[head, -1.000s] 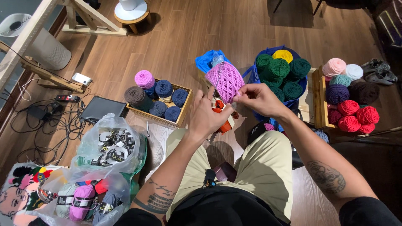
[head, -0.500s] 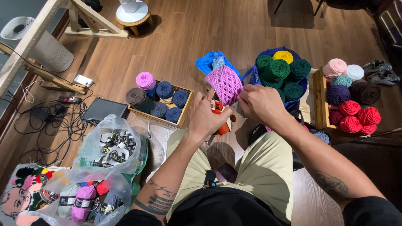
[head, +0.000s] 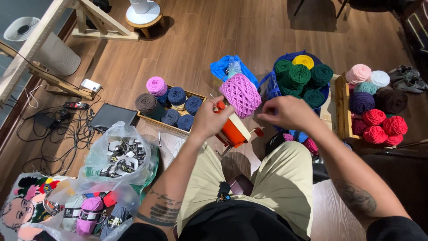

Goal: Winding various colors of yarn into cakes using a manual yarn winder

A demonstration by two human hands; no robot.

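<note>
Sitting over khaki-clad knees, the person works just ahead of the lap. The left hand [head: 209, 121] has its grip closed on the orange yarn winder [head: 233, 130], fingers wrapped at its top edge. On the winder sits the pink yarn ball [head: 241, 94], at about one o'clock from that hand and touching its fingertips. The right hand [head: 287, 113], at three o'clock from the ball and a little apart from it, has its fingers pinched together; whether a strand lies between them cannot be told. At eight o'clock lie clear plastic bags [head: 119, 160] of skeins. Farther out on the wooden floor [head: 196, 40], a wooden tray [head: 171, 109] of blue and brown yarn at ten o'clock, a blue bag [head: 301, 78] of green balls at one o'clock, and a crate [head: 342, 111] of red and pastel balls at two o'clock.
</note>
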